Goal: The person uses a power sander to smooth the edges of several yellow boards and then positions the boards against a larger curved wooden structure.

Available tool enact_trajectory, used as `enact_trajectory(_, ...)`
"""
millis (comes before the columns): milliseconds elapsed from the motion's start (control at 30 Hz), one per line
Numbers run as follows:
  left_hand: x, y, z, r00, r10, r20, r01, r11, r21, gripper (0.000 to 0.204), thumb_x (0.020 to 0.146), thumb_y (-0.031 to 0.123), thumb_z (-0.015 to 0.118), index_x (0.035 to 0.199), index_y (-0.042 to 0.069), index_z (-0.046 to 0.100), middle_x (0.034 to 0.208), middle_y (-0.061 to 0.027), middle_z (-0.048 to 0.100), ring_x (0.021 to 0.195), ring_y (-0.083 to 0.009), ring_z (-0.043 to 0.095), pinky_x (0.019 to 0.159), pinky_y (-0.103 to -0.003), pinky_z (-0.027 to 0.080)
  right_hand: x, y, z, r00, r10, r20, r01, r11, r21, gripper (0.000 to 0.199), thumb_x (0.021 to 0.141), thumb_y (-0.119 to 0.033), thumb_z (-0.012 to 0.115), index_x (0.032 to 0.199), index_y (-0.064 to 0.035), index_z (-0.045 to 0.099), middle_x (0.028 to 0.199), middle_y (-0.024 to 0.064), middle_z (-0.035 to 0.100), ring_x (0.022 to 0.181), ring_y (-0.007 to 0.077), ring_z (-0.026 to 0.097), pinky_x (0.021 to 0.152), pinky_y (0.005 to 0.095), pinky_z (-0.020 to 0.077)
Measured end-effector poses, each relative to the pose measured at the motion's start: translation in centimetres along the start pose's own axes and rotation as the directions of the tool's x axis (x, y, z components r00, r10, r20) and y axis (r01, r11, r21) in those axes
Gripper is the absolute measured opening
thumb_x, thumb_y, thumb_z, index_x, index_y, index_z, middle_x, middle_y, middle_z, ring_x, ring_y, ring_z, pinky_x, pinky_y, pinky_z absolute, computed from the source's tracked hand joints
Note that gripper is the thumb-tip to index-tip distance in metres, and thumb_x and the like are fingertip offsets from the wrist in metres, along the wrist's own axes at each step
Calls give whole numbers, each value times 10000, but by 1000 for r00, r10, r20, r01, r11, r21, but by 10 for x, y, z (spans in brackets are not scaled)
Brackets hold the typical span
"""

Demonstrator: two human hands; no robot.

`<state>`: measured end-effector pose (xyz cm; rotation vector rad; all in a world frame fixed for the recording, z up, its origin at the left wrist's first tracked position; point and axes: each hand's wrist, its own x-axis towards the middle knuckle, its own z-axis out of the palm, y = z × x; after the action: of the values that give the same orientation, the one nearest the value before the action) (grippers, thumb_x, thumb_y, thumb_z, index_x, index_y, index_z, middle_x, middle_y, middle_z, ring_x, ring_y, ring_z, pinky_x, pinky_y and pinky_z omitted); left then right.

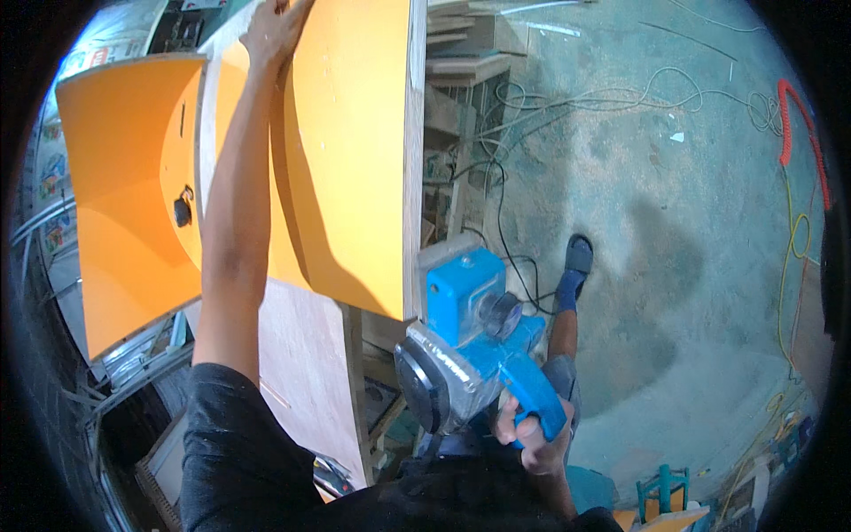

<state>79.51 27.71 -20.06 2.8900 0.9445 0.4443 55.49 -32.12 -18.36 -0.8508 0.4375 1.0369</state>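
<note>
Left hand (273, 31) pressed flat on the orange panel (350, 151), top center of frame, probably steadying it. Right hand (532, 439), lower center, has its grip wrapped tight round the blue power planer (474, 341), riding the panel's right edge.

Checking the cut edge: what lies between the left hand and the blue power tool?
In the head view, only the orange panel spans from the left hand to the blue power tool gripped by the right hand.

Left arm: fully extended toward the far side, left hand (273, 34) flat, open. Right hand (529, 436): near, low, fingers (523, 432) curled closed.
</note>
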Motion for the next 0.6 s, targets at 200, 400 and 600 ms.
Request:
enact_trajectory(200,-1,7,9,1000,14,-20,-16,998,-54,832,819,776,599,1197,44,718,1289,-149,660,1232,-301,600,1107,-436,363,19,-15,-11,977,-211,-5,192,900,-390,282,868,-186,788,979,58,703,808,91,716,709,161,671,671,300,532)
enact_trajectory(400,-7,19,4,999,-48,-6,47,998,-42,763,853,711,628,1151,14,717,1229,-162,664,1168,-298,618,1055,-395,407,36,-35,-13,983,-160,-90,136,964,-227,277,892,-200,778,987,46,693,738,68,671,636,121,621,584,285,473)
enact_trajectory(600,-8,22,3,997,-72,-3,72,995,-75,721,870,668,653,1127,-2,714,1179,-171,666,1113,-305,630,1029,-402,429,49,-47,-11,995,-89,-39,83,987,-136,374,888,-299,795,997,41,686,718,51,658,643,110,613,581,281,460)
